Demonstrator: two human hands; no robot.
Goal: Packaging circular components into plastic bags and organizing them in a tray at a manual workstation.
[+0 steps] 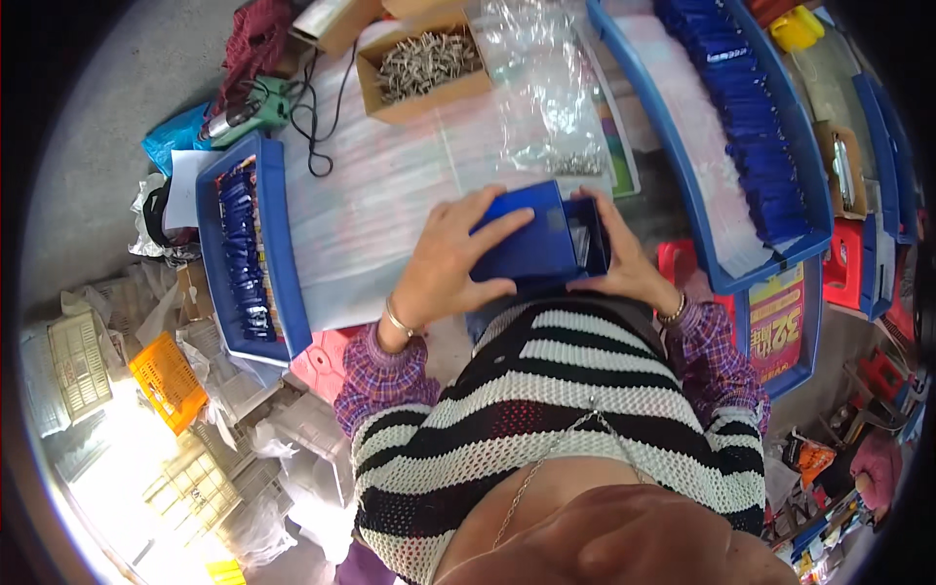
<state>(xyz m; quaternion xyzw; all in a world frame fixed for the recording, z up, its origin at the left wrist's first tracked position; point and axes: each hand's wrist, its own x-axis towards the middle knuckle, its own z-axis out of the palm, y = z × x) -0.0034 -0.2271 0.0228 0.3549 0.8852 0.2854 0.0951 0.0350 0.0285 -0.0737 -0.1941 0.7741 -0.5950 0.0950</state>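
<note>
Close to my body, at the table's near edge, I hold a small blue box (526, 237) in both hands. My left hand (453, 252) grips its left side, thumb and fingers spread over the top face. My right hand (624, 255) is wrapped round the right end, where a darker blue section (591, 219) stands partly apart from the rest. A pale, silvery item (582, 244) shows in the gap there; what it is I cannot make out.
An open carton of small metal parts (424, 66) stands at the far side, beside clear plastic bags (541, 83). Blue trays with dark blue packets flank me at left (296, 292) and right (682, 185). A black cable (314, 122) lies far left. Plastic baskets (168, 380) fill the lower left.
</note>
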